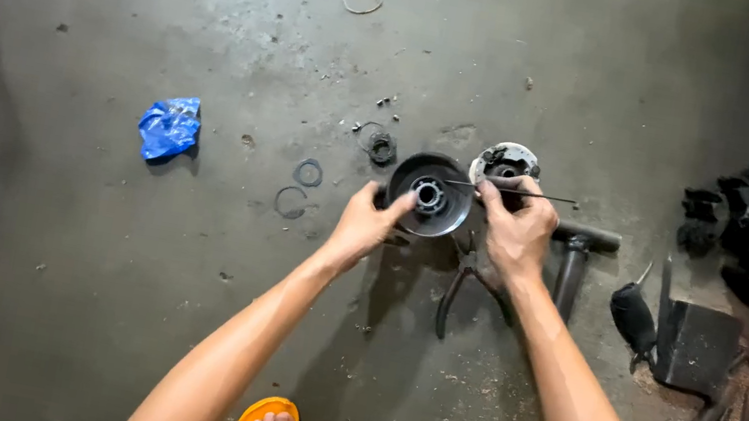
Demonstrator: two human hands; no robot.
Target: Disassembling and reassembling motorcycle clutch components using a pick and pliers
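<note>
- My left hand has its grip closed on the rim of the round black pulley, which sits on the concrete floor.
- My right hand pinches a thin metal rod, tip near the pulley's middle hole.
- I think it goes best if I hold the pulley still and push the rod in gently.
- Pliers lie under my right wrist, and two flat rings lie to the left.

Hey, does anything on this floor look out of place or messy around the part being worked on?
Mostly loose bits: a crumpled blue rag lies off to the left, flat rings are scattered on the concrete floor beside the dark round pulley that the left hand steadies. The right hand holds a thin rod. Nothing looks broken.
</note>
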